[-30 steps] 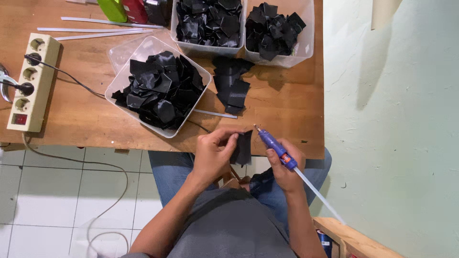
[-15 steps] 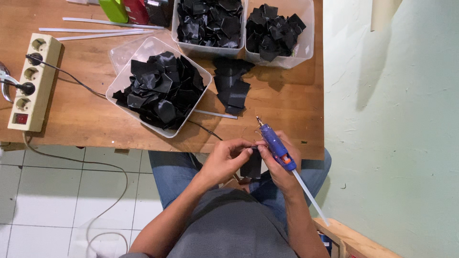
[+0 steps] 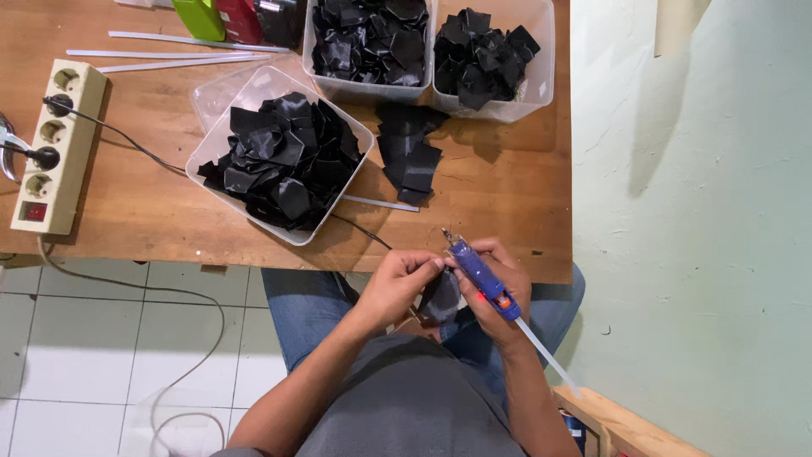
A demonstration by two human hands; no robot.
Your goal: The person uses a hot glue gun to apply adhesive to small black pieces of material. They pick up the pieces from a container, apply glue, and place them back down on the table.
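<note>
Fingers of your left hand [image 3: 397, 283] pinched the black fabric piece [image 3: 440, 298] over your lap, just below the table edge [image 3: 254, 247]; your right hand [image 3: 495, 292] gripped the blue glue gun [image 3: 478, 272] beside it.

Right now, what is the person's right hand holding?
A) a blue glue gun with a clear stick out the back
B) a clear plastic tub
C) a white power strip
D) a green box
A: the right hand is wrapped around the blue glue gun, nozzle toward the table, while the left hand pinches a black fabric piece beside it.
</note>
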